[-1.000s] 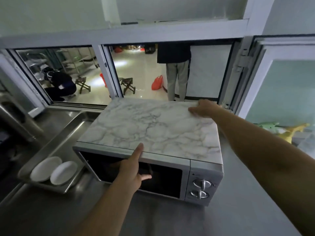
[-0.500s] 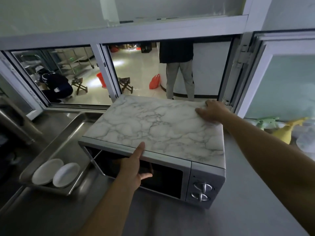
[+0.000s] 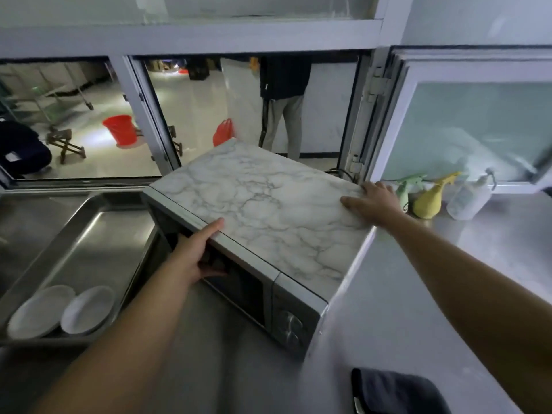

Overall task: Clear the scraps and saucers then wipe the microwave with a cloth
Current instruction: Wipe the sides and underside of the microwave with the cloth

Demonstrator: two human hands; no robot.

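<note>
The microwave (image 3: 268, 210), with a marble-pattern top, stands skewed on the steel counter, its dark door facing left and its two knobs nearest me. My left hand (image 3: 191, 258) presses flat against the door, a fingertip reaching the front top edge. My right hand (image 3: 376, 201) rests with spread fingers on the top's rear right corner. Two white saucers (image 3: 40, 312) (image 3: 88, 309) lie side by side in a steel tray (image 3: 98, 249) to the left. A dark cloth (image 3: 397, 392) lies on the counter at the bottom right.
Green (image 3: 406, 189) and yellow (image 3: 430, 195) spray bottles and a clear bottle (image 3: 469, 198) stand by the window sill right of the microwave. A black cord runs from behind the microwave. Through the serving window a person (image 3: 283, 115) stands beside a red bucket (image 3: 119, 130).
The microwave has swung round under both hands, so its door now faces more to the left. My right hand has travelled right with the rear corner. The cloth has come into view.
</note>
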